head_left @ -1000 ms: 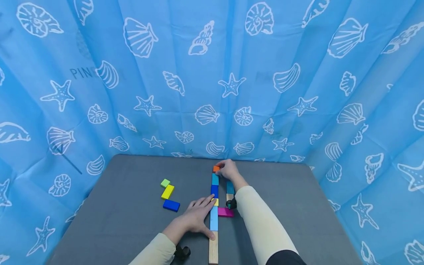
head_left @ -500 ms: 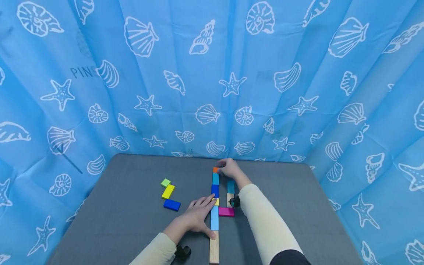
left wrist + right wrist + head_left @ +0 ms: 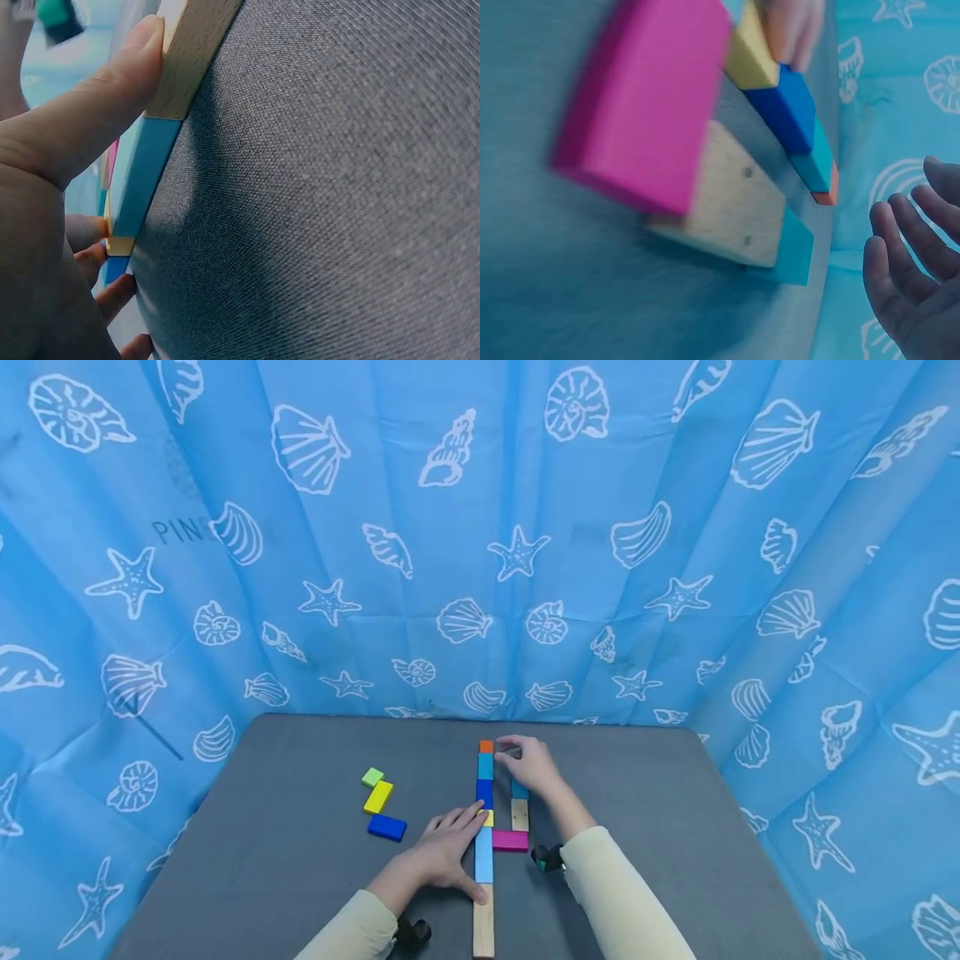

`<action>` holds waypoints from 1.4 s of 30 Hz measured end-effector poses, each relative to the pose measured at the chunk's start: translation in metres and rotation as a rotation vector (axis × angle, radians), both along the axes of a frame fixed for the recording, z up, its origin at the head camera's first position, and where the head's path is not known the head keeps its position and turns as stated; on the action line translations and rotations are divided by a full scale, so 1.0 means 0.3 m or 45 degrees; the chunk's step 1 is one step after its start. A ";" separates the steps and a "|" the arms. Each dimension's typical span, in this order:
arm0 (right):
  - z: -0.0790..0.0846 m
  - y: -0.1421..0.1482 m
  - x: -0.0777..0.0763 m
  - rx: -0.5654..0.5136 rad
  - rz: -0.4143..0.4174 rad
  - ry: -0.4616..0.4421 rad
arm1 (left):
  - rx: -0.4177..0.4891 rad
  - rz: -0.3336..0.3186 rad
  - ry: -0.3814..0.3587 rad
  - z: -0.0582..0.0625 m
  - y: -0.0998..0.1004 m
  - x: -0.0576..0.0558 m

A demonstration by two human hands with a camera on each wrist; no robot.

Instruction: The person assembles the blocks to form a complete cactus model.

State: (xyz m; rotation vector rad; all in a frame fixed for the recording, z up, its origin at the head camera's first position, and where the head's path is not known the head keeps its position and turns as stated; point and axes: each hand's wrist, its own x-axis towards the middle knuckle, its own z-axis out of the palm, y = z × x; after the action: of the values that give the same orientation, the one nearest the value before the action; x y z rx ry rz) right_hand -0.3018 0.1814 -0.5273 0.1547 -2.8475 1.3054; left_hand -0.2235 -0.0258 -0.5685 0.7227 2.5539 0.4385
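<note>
A straight row of blocks runs away from me along the table. It holds a plain wooden block point(image 3: 483, 927), a light blue block point(image 3: 484, 854), a small yellow block point(image 3: 120, 245), a dark blue block point(image 3: 484, 792), a teal block point(image 3: 486, 767) and an orange block point(image 3: 487, 747) at the far end. My left hand point(image 3: 442, 856) rests on the row, its thumb on the wooden block and fingertips around the yellow one. Just right of the orange block, my right hand point(image 3: 534, 766) is apart from the row, fingers loosely bent and holding nothing.
A magenta block point(image 3: 511, 841) touches the row's right side. Beyond it lie a wooden block point(image 3: 520, 815) and another teal block point(image 3: 520, 789). Off to the left are a green block point(image 3: 372, 777), a yellow block point(image 3: 378, 797) and a blue block point(image 3: 387, 827). A shell-print curtain point(image 3: 465, 527) stands behind the table.
My right hand has let go of the orange block and drawn back to the right. The orange block stays at the row's far end. My left hand has stayed put.
</note>
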 end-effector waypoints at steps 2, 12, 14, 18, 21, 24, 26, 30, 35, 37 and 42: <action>-0.004 0.004 0.040 0.020 0.013 0.031 | 0.007 -0.007 0.005 0.000 -0.001 -0.001; -0.051 0.047 0.192 0.176 0.095 0.052 | 0.000 -0.020 0.040 0.009 0.005 0.000; -0.060 0.057 0.209 0.210 0.124 0.043 | -0.001 -0.015 0.043 0.010 0.004 0.002; -0.074 0.079 0.235 0.313 0.171 -0.035 | -0.001 -0.014 0.059 0.008 0.005 0.002; -0.084 0.089 0.244 0.360 0.197 -0.108 | -0.017 -0.024 0.070 0.008 0.006 0.004; -0.092 0.095 0.250 0.369 0.212 -0.139 | -0.027 -0.044 0.081 0.009 0.004 0.010; -0.093 0.098 0.252 0.371 0.213 -0.147 | -0.018 -0.065 0.085 0.010 0.001 0.014; -0.088 0.105 0.257 0.363 0.205 -0.161 | 0.080 -0.116 0.061 0.010 -0.013 0.023; -0.083 0.103 0.256 0.376 0.200 -0.175 | 0.251 -0.111 0.024 0.008 -0.048 0.029; -0.082 0.101 0.257 0.378 0.201 -0.176 | 0.292 -0.079 0.052 0.010 -0.072 0.028; -0.090 0.102 0.261 0.358 0.190 -0.171 | 0.359 0.058 0.168 0.024 -0.165 0.007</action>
State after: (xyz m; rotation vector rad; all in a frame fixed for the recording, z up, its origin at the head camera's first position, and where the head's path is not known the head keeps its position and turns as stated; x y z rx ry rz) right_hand -0.2235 0.2118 -0.5542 0.2973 -3.1784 0.9598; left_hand -0.2214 -0.0752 -0.5613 0.8169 2.6660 0.8029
